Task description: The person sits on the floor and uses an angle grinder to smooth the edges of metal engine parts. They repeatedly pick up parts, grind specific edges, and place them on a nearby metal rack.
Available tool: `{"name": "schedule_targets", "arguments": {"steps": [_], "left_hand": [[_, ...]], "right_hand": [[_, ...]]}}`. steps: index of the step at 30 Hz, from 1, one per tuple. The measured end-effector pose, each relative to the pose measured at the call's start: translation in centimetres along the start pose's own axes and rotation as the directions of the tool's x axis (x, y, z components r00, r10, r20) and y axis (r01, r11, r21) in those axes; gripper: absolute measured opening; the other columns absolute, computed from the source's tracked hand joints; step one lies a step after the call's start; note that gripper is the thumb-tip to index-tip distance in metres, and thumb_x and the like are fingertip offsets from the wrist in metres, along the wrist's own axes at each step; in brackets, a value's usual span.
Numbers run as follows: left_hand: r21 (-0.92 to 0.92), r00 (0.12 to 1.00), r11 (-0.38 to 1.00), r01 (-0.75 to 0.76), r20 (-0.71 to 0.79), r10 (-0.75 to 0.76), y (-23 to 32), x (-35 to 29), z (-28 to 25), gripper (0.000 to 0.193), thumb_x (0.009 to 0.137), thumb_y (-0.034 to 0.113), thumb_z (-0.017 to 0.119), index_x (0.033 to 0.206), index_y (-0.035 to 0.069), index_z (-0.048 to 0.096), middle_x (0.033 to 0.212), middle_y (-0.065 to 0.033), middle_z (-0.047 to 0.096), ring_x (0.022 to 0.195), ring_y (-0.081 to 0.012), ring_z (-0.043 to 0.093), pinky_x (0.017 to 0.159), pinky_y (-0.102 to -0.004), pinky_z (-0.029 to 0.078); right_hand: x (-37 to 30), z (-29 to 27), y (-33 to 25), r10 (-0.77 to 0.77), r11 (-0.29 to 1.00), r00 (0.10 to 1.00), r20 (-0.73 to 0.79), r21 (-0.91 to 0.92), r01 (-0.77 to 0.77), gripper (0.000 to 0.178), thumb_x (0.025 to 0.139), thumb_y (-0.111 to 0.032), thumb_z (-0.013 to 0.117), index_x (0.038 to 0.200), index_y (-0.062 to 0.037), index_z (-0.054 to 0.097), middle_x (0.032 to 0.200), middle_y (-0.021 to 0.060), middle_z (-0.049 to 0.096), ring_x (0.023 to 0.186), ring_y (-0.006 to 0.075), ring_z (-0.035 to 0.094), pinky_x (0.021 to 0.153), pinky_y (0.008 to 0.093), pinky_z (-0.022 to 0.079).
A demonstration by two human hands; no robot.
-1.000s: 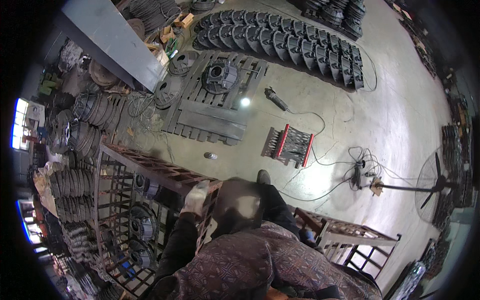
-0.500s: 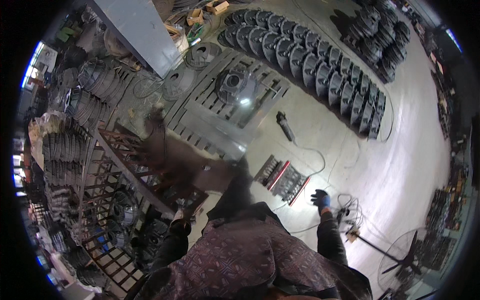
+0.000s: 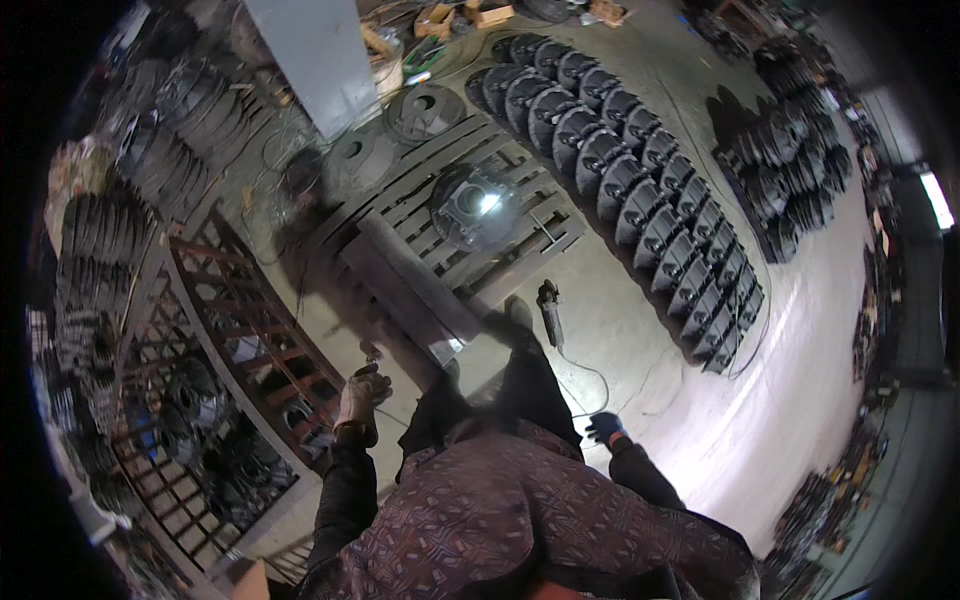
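My left hand point(image 3: 362, 397), in a pale glove, is beside the rusty metal crate point(image 3: 255, 330). Its fingers are curled around something small and metallic that I cannot make out. Out to my right, my right hand point(image 3: 604, 428) wears a dark blue glove; its fingers are apart and hold nothing. An angle grinder point(image 3: 549, 312) lies on the floor ahead of my feet, its cable curving back toward my right hand. Ahead on a slatted pallet point(image 3: 535, 245) rests a round cast metal part point(image 3: 468, 203) with a bright reflection. A long dark metal piece point(image 3: 410, 280) lies at the pallet's near side.
Rows of dark round castings point(image 3: 640, 200) stretch along the right. More castings are stacked at the far right point(image 3: 800, 180) and left point(image 3: 95, 230). A grey pillar point(image 3: 315, 65) rises beyond two flanged discs point(image 3: 425, 112). Several castings lie inside the crate.
My view has shifted and my body has moved forward, closer to the grinder and pallet. The red-edged rack of parts and the standing fan no longer show. My left hand has moved clear of the crate.
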State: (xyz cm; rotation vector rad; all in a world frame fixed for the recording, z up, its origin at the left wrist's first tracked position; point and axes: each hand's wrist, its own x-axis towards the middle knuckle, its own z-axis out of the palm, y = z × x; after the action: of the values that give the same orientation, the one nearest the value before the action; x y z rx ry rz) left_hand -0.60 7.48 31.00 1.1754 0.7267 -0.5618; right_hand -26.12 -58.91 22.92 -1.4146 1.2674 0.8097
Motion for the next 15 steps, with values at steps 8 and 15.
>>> {"name": "schedule_targets", "arguments": {"steps": [8,15], "left_hand": [[-0.194,0.737,0.924,0.330,-0.559,-0.381,-13.9,-10.2,4.5,0.041,0.106,0.038,0.062,0.128,0.005,0.075,0.115,-0.0139,0.078,0.099,-0.0261,0.076,0.078,-0.0428,0.059],[-0.465,0.500,0.715,0.523,-0.512,-0.698,-26.4,-22.9,21.6,0.027,0.101,0.029,0.073,0.114,0.006,0.081,0.102,-0.0067,0.083,0.090,-0.0240,0.080,0.072,-0.0406,0.061]], "right_hand": [[21.4,-2.9,-33.2,-0.569,-0.218,0.509,0.645,-0.716,0.663,0.034,0.104,-0.036,0.063,0.101,-0.0043,0.073,0.097,0.0161,0.078,0.081,0.0321,0.075,0.071,0.0463,0.058],[34.1,14.9,-57.5,-0.469,-0.237,0.560,0.683,-0.708,0.665,0.036,0.094,-0.029,0.074,0.124,-0.0081,0.074,0.116,0.0231,0.077,0.114,0.0440,0.072,0.098,0.0532,0.057]]}}
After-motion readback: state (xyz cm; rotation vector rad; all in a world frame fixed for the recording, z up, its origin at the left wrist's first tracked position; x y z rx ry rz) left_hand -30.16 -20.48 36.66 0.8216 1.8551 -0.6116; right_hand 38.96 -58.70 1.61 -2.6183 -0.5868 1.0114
